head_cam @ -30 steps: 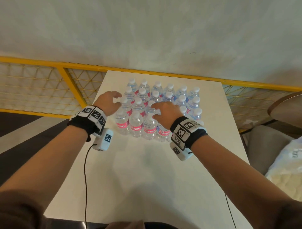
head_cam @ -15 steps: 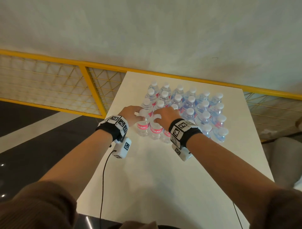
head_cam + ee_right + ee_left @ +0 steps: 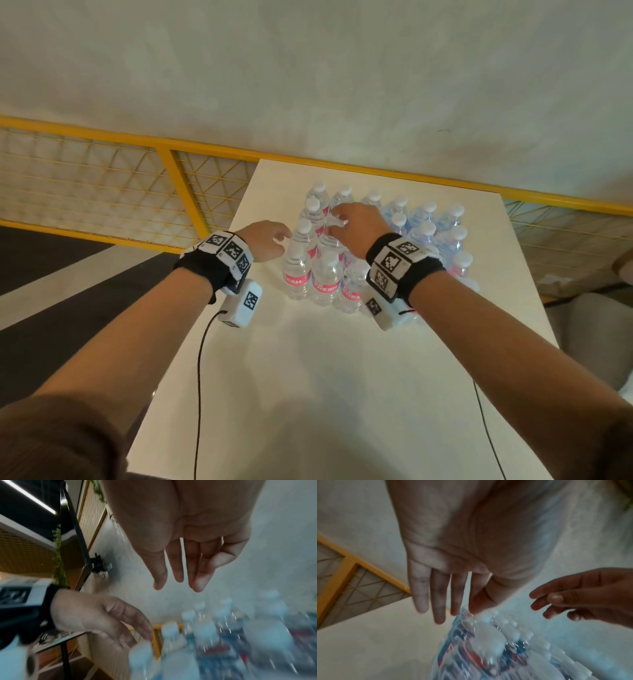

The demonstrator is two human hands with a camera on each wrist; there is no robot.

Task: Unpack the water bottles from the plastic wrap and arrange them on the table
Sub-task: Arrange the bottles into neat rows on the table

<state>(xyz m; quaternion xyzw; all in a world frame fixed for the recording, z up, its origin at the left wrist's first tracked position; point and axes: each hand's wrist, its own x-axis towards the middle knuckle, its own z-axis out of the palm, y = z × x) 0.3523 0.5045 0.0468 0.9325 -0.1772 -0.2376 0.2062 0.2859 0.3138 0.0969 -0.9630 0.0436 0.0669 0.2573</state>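
Across the left of the head view runs a yellow mesh railing [image 3: 102, 178], with the white table [image 3: 325, 394] filling the centre and lower frame. Left of centre, the left hand [image 3: 265, 245] sits just beside the near-left corner of the pack of water bottles [image 3: 359, 246]; the left wrist view shows its fingers [image 3: 421, 596] straight and spread, the tips at the crinkled plastic wrap [image 3: 471, 639] over the caps, gripping nothing that I can make out. Right of it, the right hand [image 3: 356, 228] lies over the bottle tops in the middle of the pack. From the right wrist view its fingers [image 3: 176, 566] look extended and loose, but that picture is blurred, so whether they touch or catch the film is hard to say.

The bottles stand upright in tight rows in the upper middle of the table, pressed against one another, with glossy film visible over them. Judging by that, the task looks barely begun: the wrap appears still on, no bottle stands apart, and the near half of the table carries nothing. Opening the film, pulling each bottle free and spacing them out all remain.
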